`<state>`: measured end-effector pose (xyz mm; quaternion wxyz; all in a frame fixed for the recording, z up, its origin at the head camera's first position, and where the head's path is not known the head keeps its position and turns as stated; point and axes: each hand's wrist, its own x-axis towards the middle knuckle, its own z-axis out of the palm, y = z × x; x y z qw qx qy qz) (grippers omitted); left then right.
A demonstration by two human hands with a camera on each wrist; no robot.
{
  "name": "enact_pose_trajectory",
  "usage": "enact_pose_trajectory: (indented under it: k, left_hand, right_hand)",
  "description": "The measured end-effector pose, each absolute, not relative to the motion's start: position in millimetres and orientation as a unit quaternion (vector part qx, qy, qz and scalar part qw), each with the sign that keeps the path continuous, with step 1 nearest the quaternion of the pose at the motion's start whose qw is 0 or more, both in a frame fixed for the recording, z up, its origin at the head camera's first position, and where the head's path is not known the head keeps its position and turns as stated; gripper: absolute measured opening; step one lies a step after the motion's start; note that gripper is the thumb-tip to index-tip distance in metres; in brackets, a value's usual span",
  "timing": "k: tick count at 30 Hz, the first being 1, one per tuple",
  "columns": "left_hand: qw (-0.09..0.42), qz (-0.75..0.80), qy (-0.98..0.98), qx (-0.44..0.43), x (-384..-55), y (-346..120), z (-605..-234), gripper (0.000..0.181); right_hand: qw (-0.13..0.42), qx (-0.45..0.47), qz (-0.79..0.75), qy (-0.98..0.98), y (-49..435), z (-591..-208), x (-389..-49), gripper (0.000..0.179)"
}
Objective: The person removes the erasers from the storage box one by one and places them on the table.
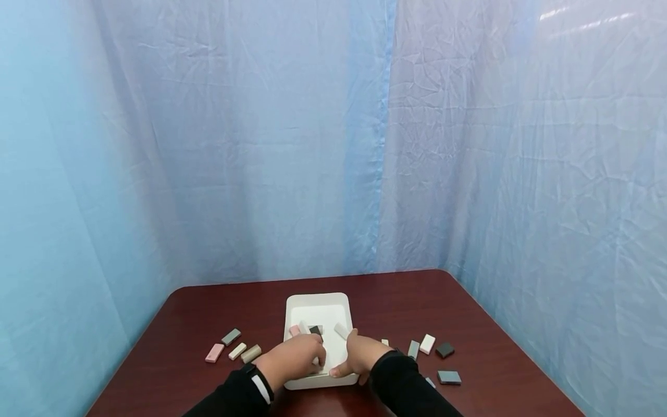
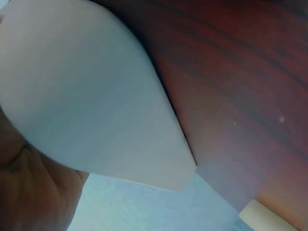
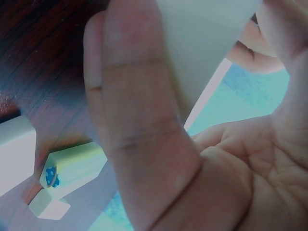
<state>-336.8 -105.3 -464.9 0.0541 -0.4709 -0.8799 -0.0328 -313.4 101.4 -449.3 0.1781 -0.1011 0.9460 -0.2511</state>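
A white tray (image 1: 318, 300) stands near the front of the table. My right hand (image 1: 361, 354) grips its right wall, thumb inside and fingers along the outside; the right wrist view shows these fingers (image 3: 139, 86) against the wall. Bent over the left side of the tray, my left hand (image 1: 298, 358) has its fingertips down inside; I cannot tell whether they pinch a block. Beyond it in the tray lie a pink block (image 1: 294, 330), a white block (image 1: 304, 328) and a dark block (image 1: 316, 331). A whitish block (image 1: 341, 330) lies beside the right hand.
Left of the tray on the table are a grey block (image 1: 231, 336), a pink one (image 1: 215, 353), a cream one (image 1: 237, 351) and a beige one (image 1: 251, 354). Several more, including a dark block (image 1: 445, 350), lie to the right. Blue curtains (image 1: 312, 145) hang behind.
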Motion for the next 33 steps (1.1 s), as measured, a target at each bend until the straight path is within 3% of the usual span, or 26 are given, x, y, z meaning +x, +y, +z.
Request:
enact_pose_trajectory:
  k: [10,25,33]
  left_hand:
    - [0.093,-0.053,-0.874,-0.474,-337,-108,-468,0.033]
    - [0.145,-0.099,-0.89,-0.421,-340,-135,-449,0.025]
    - [0.127,-0.109,-0.941,-0.293,-344,-156,-450,0.014]
  right_hand:
    - [0.18,-0.093,-0.252,0.946,100,-450,-313,0.113]
    - [0.177,-0.094,-0.25,0.947,100,-448,-313,0.113]
    - [0.173,-0.092,-0.264,0.945,101,-449,-313,0.114]
